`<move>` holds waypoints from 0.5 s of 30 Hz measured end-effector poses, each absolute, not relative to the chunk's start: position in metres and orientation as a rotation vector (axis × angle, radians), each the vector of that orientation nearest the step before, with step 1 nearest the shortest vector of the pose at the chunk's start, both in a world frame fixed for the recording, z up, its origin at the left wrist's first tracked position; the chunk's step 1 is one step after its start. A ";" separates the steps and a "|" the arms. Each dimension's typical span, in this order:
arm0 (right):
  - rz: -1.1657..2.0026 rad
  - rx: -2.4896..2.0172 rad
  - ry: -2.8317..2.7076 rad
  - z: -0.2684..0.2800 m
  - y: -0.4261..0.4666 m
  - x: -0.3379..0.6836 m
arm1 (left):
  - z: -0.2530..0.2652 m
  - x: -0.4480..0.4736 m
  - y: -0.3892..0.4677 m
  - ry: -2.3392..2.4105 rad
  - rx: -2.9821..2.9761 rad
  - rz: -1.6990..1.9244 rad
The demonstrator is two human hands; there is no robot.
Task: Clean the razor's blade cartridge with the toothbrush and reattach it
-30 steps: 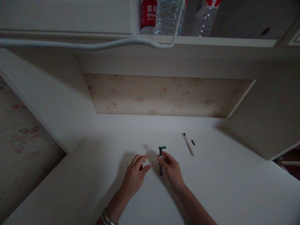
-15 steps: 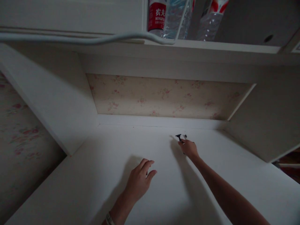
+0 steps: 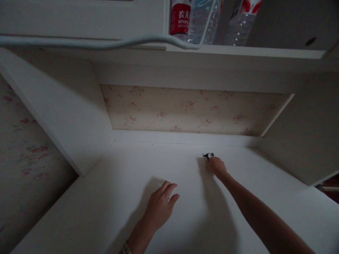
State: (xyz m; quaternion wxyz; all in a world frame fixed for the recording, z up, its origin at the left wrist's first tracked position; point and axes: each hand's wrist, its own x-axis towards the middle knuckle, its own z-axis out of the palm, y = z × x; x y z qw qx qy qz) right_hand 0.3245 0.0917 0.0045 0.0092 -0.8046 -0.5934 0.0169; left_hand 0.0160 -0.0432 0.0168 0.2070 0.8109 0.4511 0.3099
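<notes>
My right hand (image 3: 216, 166) is closed around a small black T-shaped razor (image 3: 206, 155) near the back of the white desk top (image 3: 174, 158). Its head sticks out past my fingertips, while most of the handle is hidden by the hand. Just beyond the hand is a small object with a dark rounded end (image 3: 212, 154), too small to name. My left hand (image 3: 160, 204) hovers above the desk, thumb and fingers apart, with nothing visible in it. A bracelet (image 3: 126, 247) is on the left wrist.
Overhead, a shelf (image 3: 243, 52) holds several plastic bottles (image 3: 180, 20), with a pale cable (image 3: 106, 44) running along its front. White side panels (image 3: 60, 113) bound the desk at left and right. Floral wallpaper (image 3: 169, 109) shows at the back.
My right hand has tilted, and the razor now sits lower and closer to the dark-ended object. My left hand keeps nearly the same pose. The view has shifted slightly.
</notes>
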 end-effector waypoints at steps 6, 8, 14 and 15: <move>0.068 -2.496 -1.888 0.005 0.093 0.323 | 0.014 0.016 -0.042 1.262 2.267 0.848; 0.069 -2.466 -1.892 0.007 0.092 0.322 | 0.013 0.015 -0.042 1.264 2.269 0.843; 0.058 -2.250 -1.880 0.022 0.070 0.310 | 0.013 0.015 -0.042 1.271 2.283 0.833; 0.066 -2.196 -1.879 0.024 0.061 0.305 | 0.013 0.015 -0.042 1.275 2.288 0.828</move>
